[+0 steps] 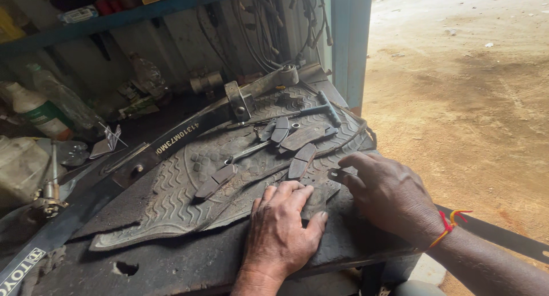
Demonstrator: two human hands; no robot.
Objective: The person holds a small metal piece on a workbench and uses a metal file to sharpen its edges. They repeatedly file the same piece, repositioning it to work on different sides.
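I see my left hand lying flat, palm down, on the near edge of a worn grey rubber floor mat with a wavy tread pattern, which is spread over the dark, grimy worktop. Its grip is released: the fingers are spread and press on the mat beside a small dark flat metal piece, closing on nothing. My right hand, with a red and yellow thread tied around the wrist, reaches in from the right; thumb and forefinger pinch a small dark part at the mat's right edge, though I cannot tell exactly what that part is.

Further up the mat lie several flat, dark, rust-toned brake pads: one just beyond my fingertips, one to the left, and a cluster higher up. A steel hammer with a slim metal handle rests above the cluster. A long black metal bar with white lettering runs diagonally along the mat's left side. At the back left stand clear plastic bottles, and sandy ground shows on the right.
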